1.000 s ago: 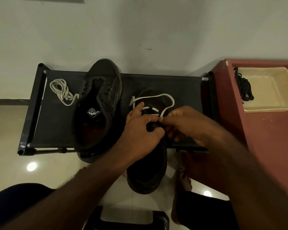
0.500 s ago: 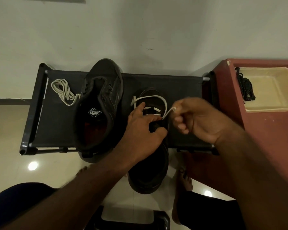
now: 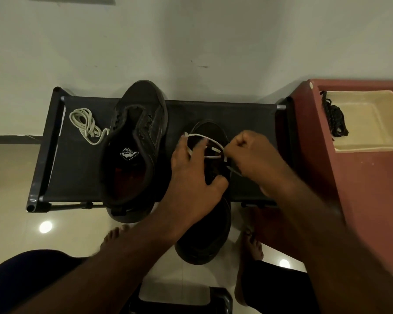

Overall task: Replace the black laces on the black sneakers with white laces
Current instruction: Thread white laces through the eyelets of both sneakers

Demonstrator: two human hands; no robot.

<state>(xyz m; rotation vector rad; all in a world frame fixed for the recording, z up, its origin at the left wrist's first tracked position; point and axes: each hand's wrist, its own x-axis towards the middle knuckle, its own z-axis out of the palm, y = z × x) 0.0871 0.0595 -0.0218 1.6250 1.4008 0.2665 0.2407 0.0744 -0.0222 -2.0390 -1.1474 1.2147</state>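
Cream tray (image 3: 361, 137), far right, holds black laces (image 3: 335, 120). Right hand (image 3: 254, 155) pinches white lace (image 3: 200, 135); left hand (image 3: 191, 173) grips sneaker (image 3: 204, 236), covering its middle.

the rack's dark cloth (image 3: 77, 168) looks matt and woven, and its frame tube (image 3: 280, 107) is bare metal. the left sneaker (image 3: 134, 155) has a faint sheen along its side; the right sneaker (image 3: 204, 241) looks dull. the white lace (image 3: 213, 141) is flat woven cloth. the floor (image 3: 21, 211) is glossy tile, and the tray (image 3: 368, 123) is smooth plastic.
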